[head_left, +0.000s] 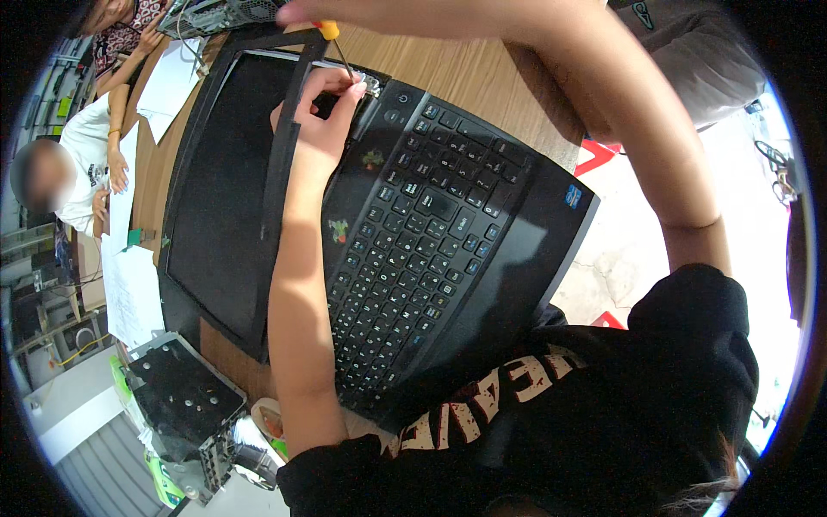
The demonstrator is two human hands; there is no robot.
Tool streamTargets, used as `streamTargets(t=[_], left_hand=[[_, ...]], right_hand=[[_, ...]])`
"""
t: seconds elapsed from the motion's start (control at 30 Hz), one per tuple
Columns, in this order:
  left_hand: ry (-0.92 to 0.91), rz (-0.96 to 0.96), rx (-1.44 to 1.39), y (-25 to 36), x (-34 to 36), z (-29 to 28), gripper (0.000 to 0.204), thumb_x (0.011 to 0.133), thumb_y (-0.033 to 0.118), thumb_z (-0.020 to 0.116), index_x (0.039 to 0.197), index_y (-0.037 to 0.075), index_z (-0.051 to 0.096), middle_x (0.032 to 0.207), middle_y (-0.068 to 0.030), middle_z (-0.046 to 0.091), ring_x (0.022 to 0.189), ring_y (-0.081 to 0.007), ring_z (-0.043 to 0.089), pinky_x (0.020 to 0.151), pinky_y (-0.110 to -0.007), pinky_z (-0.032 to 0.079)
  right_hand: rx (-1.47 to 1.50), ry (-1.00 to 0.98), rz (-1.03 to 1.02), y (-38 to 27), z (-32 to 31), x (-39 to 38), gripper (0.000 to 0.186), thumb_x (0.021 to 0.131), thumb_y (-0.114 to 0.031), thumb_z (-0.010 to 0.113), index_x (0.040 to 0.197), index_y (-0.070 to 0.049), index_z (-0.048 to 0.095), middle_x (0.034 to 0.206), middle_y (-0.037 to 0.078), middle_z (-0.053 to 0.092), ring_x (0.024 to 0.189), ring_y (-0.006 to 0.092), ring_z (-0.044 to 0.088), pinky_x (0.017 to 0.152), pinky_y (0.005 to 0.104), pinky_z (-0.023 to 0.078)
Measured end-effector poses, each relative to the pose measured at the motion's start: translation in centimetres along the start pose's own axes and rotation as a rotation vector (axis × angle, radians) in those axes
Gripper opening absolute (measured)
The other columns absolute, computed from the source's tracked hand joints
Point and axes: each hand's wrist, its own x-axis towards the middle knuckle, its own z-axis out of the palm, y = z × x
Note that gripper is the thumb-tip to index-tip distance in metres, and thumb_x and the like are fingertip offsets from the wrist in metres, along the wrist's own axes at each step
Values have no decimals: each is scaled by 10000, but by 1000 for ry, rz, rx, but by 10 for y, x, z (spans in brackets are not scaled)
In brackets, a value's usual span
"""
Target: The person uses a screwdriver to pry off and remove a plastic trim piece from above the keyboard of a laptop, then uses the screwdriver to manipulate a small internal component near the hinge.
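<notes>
An opened black laptop [508, 284] lies before me, its keyboard turned sideways and its dark screen panel [228, 164] leaning away to the left. The black screen frame [291, 172] stands partly loose from the panel, and my left hand [323, 112] reaches through it. Thumb and forefinger of that hand pinch together at the bare metal hinge [370, 84], around the lower end of the screwdriver shaft. My right hand [379, 15] comes across the top edge, partly cut off, gripping the yellow handle of the screwdriver [328, 31]. The shaft slants down to the hinge.
White papers [133, 297] lie along the wooden table [448, 65]. A metal computer case [228, 15] stands at the top. At lower left is a black drive-like unit [185, 383]. Another person in a white shirt [90, 159] sits across, and a patterned sleeve shows at upper left.
</notes>
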Motion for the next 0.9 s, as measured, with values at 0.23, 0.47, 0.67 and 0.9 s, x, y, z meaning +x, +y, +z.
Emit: streamTargets(t=[0.23, 0.47, 0.67, 0.9], left_hand=[[-100, -78, -27, -6, -2, -3, 127, 941, 214, 669, 1033, 141, 717, 994, 69, 750, 914, -27, 636, 780, -254, 353], [-116, -57, -34, 7, -2, -5, 130, 969, 185, 638, 1053, 114, 708, 1005, 42, 758, 926, -49, 645, 775, -255, 351], [-113, -78, -87, 7, -5, -2, 143, 973, 162, 632, 1072, 96, 713, 1012, 31, 760, 913, -60, 649, 779, -247, 354], [-94, -40, 20, 9, -3, -5, 146, 936, 205, 690, 1041, 112, 730, 977, 40, 742, 899, -58, 638, 773, -243, 359]], right_hand=[[139, -188, 81, 5, -17, 16, 225, 792, 10, 628, 988, 41, 735, 935, 219, 715, 895, 341, 699, 822, 387, 555], [285, -59, -10, 24, -13, 4, 184, 833, -43, 677, 992, 28, 738, 925, 184, 726, 863, 306, 704, 795, 373, 566], [205, -116, 21, 28, -12, 5, 152, 822, -69, 726, 933, 32, 745, 839, 166, 735, 767, 292, 711, 739, 352, 568], [-34, -147, 96, -18, -22, 6, 444, 804, -363, 811, 670, 42, 687, 598, 182, 628, 605, 334, 662, 623, 395, 556]])
